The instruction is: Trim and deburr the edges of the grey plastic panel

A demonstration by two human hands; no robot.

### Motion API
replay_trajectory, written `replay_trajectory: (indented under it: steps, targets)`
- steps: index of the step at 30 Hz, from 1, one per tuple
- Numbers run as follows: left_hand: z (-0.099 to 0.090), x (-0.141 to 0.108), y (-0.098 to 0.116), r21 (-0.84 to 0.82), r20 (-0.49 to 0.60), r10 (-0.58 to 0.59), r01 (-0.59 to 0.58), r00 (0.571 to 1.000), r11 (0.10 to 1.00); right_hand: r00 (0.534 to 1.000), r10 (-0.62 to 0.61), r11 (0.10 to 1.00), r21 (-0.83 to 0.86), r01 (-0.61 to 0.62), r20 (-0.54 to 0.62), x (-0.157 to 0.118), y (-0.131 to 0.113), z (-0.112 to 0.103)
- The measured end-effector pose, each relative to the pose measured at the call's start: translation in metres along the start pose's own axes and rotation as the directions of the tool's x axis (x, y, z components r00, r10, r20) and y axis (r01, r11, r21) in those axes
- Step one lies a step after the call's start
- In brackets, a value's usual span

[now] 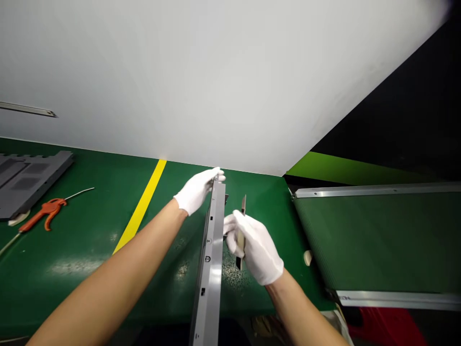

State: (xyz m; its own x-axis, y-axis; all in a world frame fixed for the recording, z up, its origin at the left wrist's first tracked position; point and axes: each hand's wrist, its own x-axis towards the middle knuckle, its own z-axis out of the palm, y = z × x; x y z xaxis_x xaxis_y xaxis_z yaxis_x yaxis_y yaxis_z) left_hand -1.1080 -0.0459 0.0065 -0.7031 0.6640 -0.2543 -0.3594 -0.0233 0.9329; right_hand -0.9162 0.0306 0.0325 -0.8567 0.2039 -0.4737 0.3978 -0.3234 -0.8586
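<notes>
Two gloved hands work a grey metal rail standing on the green table: left hand grips its far end, right hand beside it pinches a small knife. Left of the rail lie a yellow stripe, an orange air gun and a grey panel; beyond it, a white sheet.

A green-topped table crossed by a diagonal yellow stripe, seen from above. Far to the left of the white-gloved left hand lies an orange-handled air blow gun with a thin pale hose, beside a flat dark grey perforated metal panel. Beyond the hand, a large white sheet rests on the table's far part. Scuffed pale patches mark the surface nearest the hand.
</notes>
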Motion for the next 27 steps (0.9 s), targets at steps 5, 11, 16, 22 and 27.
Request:
replay_trajectory:
  steps: [5,11,16,22,27]
  targets:
    - [0.012,0.008,-0.01,-0.298,0.089,-0.127,0.148,0.988,0.943,0.992,0.017,0.988,-0.147,-0.036,-0.126,-0.003,-0.009,-0.029]
    - [0.01,0.007,-0.013,-0.406,0.132,-0.087,0.134,0.987,0.904,0.994,0.024,0.867,-0.493,-0.073,-0.104,0.015,-0.06,-0.05]
    - [0.012,0.014,-0.02,-0.445,0.123,-0.048,0.098,0.991,0.89,0.995,0.04,0.632,-0.774,0.046,0.092,0.025,-0.082,-0.055]
    - [0.015,0.017,-0.024,-0.377,0.097,0.045,-0.005,0.994,0.926,0.99,0.114,0.564,-0.826,0.0,0.078,0.034,-0.088,-0.055]
    - [0.015,0.018,-0.025,-0.375,0.133,0.023,0.029,0.991,0.927,1.0,-0.024,0.582,-0.813,0.005,-0.012,0.052,-0.087,-0.046]
